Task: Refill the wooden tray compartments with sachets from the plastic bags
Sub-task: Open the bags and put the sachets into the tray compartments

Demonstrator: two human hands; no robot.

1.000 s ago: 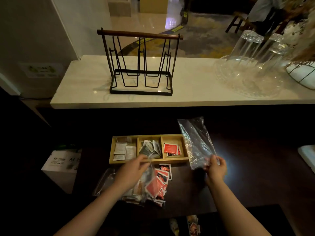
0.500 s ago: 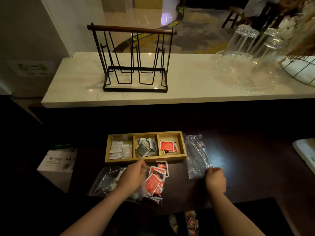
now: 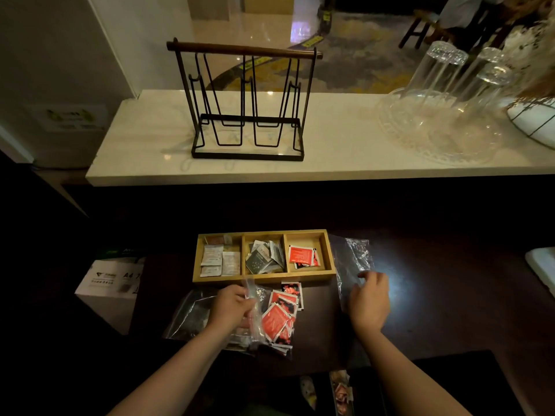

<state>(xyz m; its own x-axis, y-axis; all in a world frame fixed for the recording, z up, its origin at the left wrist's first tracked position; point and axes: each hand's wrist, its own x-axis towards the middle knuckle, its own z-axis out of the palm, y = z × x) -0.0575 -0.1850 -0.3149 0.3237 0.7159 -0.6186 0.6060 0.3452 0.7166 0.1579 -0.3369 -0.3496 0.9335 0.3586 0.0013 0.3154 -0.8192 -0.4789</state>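
A wooden tray (image 3: 264,278) with three compartments lies on the dark table. Its left holds white sachets (image 3: 220,259), its middle dark ones (image 3: 264,258), its right red ones (image 3: 303,257). In front of it a clear plastic bag (image 3: 255,310) spills red sachets (image 3: 277,319). My left hand (image 3: 229,307) grips the top of that bag. An empty clear bag (image 3: 350,259) lies flat to the right of the tray, and my right hand (image 3: 371,300) rests on its near edge, fingers curled over the plastic.
Another clear bag (image 3: 189,316) with dark contents lies left of my left hand. A black wire rack (image 3: 244,103) and upturned glasses (image 3: 444,94) stand on the pale counter (image 3: 330,157) behind. A white box (image 3: 109,280) sits left, below table level.
My right hand has lowered the empty bag from upright in the air to flat on the table beside the tray. My left hand stayed on the sachet bag.
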